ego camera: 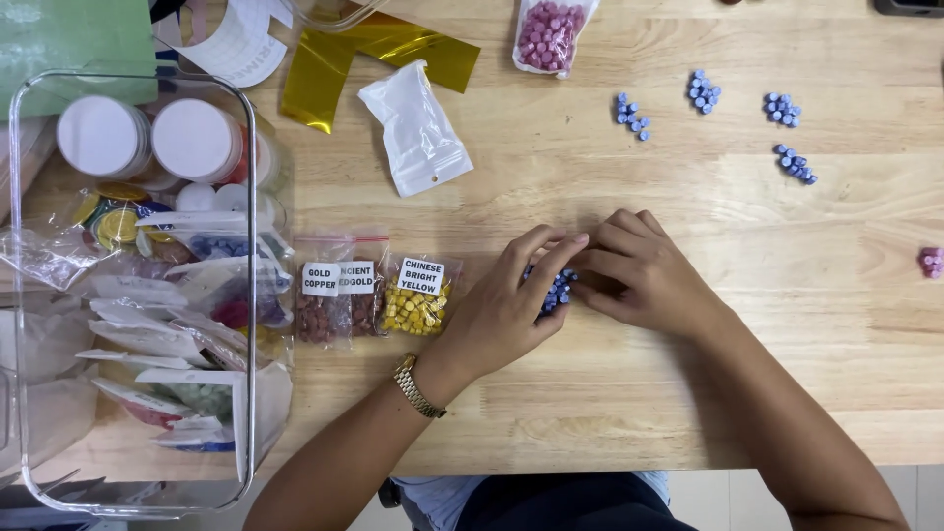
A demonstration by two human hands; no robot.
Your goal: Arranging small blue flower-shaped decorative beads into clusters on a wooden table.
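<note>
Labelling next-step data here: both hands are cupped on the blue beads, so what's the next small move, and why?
Probably draw a few beads off the blue bead cluster and slide them aside as a separate clump. The left hand and right hand enclose that cluster between the fingertips, and four small blue bead piles already lie spaced apart on the wooden table farther out, which suggests portioning.

Clear bin (246,295) left; yellow bead bag (418,300); pink bead bag (549,34); gold foil (324,74).

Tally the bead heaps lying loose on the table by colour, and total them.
Blue heaps, lying apart: 4
Blue heap under both hands: 1
Pink heap at the right edge: 1
Total: 6
</note>
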